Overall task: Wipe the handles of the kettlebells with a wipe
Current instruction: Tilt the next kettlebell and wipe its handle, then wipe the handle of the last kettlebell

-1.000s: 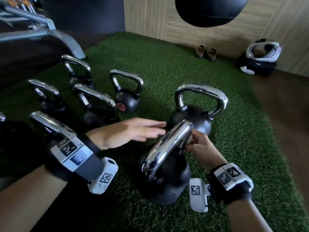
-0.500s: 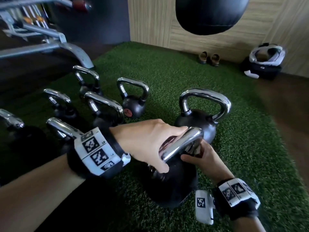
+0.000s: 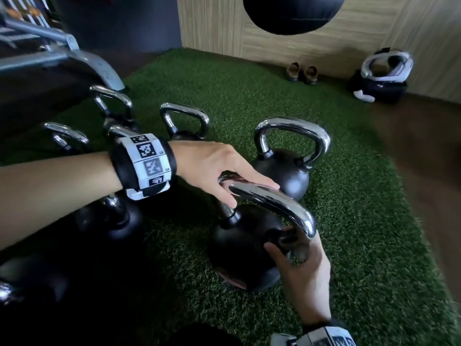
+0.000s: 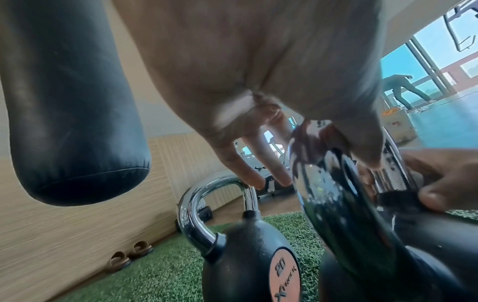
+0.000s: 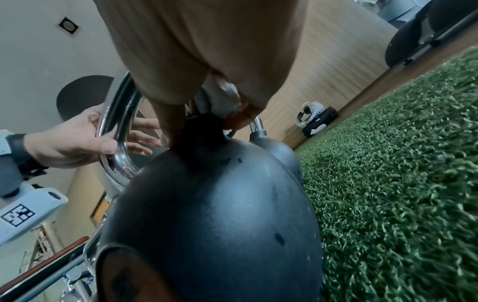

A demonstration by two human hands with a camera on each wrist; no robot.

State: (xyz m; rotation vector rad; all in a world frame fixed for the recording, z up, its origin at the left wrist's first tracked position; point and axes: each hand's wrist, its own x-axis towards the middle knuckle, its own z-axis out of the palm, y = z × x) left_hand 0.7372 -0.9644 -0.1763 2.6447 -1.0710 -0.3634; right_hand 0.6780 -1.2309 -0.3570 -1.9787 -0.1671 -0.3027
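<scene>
The right hand (image 3: 303,268) has slid down to the handle (image 3: 272,201) base, pinching a wipe (image 5: 227,98) there; the left hand (image 3: 214,168) fingers curl around its top, frame centre.

Both hands (image 3: 214,168) (image 3: 303,268) on the near kettlebell's chrome handle (image 3: 269,198)

The near kettlebell (image 3: 243,248) is sitting on the turf, black-bodied, its chrome handle (image 3: 272,203) arching toward the camera. A grey wipe (image 5: 227,96) is lying crumpled against the handle's near post. More kettlebells (image 3: 287,168) are standing upright behind and to the left.
</scene>
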